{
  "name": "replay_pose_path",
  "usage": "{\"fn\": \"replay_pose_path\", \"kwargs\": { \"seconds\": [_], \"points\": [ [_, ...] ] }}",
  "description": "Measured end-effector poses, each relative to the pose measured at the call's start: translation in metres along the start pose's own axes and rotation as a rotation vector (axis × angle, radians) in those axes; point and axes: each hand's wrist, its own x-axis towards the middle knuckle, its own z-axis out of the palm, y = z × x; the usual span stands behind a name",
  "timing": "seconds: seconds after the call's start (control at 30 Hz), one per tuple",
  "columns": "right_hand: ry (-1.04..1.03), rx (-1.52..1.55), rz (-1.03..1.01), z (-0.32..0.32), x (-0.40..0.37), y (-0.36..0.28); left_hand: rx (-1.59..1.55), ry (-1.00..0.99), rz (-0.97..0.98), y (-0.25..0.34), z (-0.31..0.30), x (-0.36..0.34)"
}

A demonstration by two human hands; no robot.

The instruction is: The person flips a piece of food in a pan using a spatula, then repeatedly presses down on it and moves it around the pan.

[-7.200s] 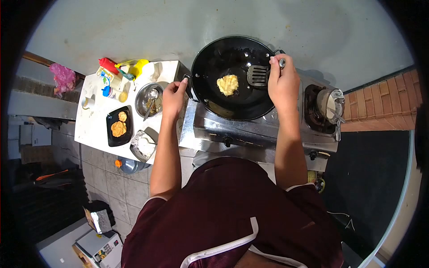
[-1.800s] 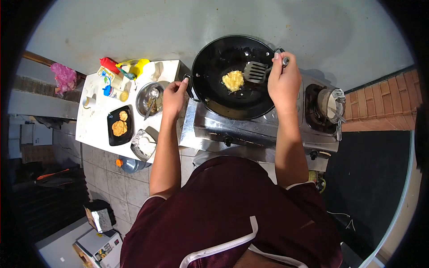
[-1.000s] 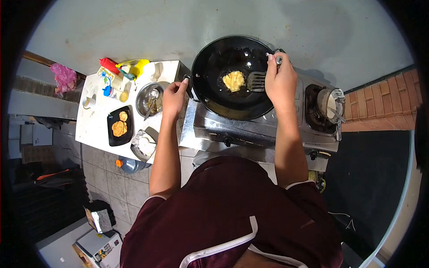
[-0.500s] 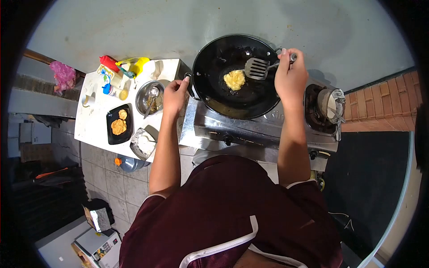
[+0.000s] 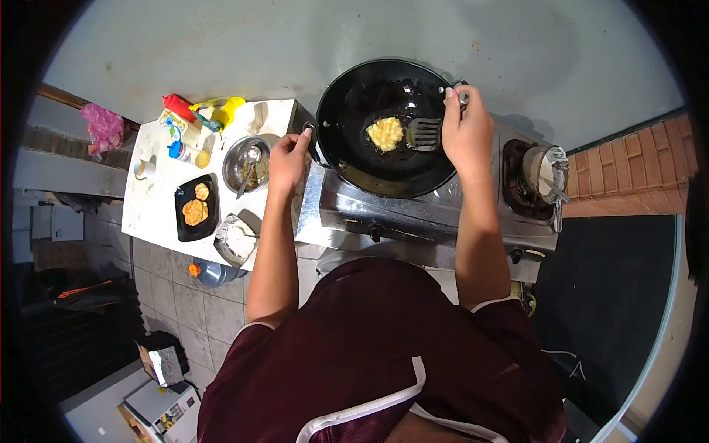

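Note:
A black wok sits on the steel gas stove. My left hand is closed on the wok's left handle. In my right hand is a slotted spatula, its blade low inside the wok. Just left of the blade lies a pale yellow fritter-like piece, with a small gap between them. Oil glistens on the wok's surface. My right fingers wrap the spatula's handle, which is partly hidden.
The white table at left holds a black tray with browned pieces, a steel bowl with a spoon, a foil-lined container and bottles. A pot stands on the right burner. A wall rises behind the wok.
My right hand and the spatula have moved slightly left and down; the blade is now lower beside the yellow piece. My left hand stays on the wok handle.

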Motion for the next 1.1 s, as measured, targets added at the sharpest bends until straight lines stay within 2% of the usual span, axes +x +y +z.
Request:
{"fn": "replay_pose_path", "kwargs": {
  "seconds": [0.1,0.2,0.33,0.4,0.53,0.63,0.73,0.83,0.9,1.03,1.1],
  "points": [
    [0.099,0.147,-0.007,0.0,-0.001,-0.002,-0.029,-0.001,0.016,-0.004,0.0,0.002],
    [0.16,0.086,-0.05,0.004,-0.001,0.004,-0.026,-0.001,0.007,-0.002,0.0,0.001],
    [0.027,-0.008,-0.033,0.0,-0.002,0.0,0.008,0.009,-0.011,0.002,0.0,0.0],
    [0.019,0.089,0.0,0.001,-0.002,-0.002,-0.016,0.003,-0.001,-0.002,0.0,0.002],
    [0.094,0.151,-0.007,0.003,-0.004,-0.006,-0.018,0.009,0.008,-0.002,0.0,0.001],
    [0.06,0.032,-0.099,0.003,-0.005,-0.005,-0.003,0.007,0.016,-0.003,0.0,0.002],
    [0.036,0.039,-0.068,0.004,-0.006,-0.006,0.018,0.012,0.005,-0.002,0.0,0.001],
    [0.123,0.156,-0.035,0.004,-0.006,-0.008,-0.02,-0.001,0.027,-0.003,0.0,0.001],
    [0.103,0.045,-0.097,0.004,-0.006,-0.008,-0.009,0.0,0.028,-0.003,0.0,0.001],
    [0.047,0.021,-0.089,0.007,-0.007,-0.002,0.003,-0.008,0.005,0.001,-0.001,0.001],
    [0.125,0.138,-0.038,0.007,-0.008,-0.003,0.015,-0.009,-0.02,0.005,-0.001,-0.003]
  ]
}}
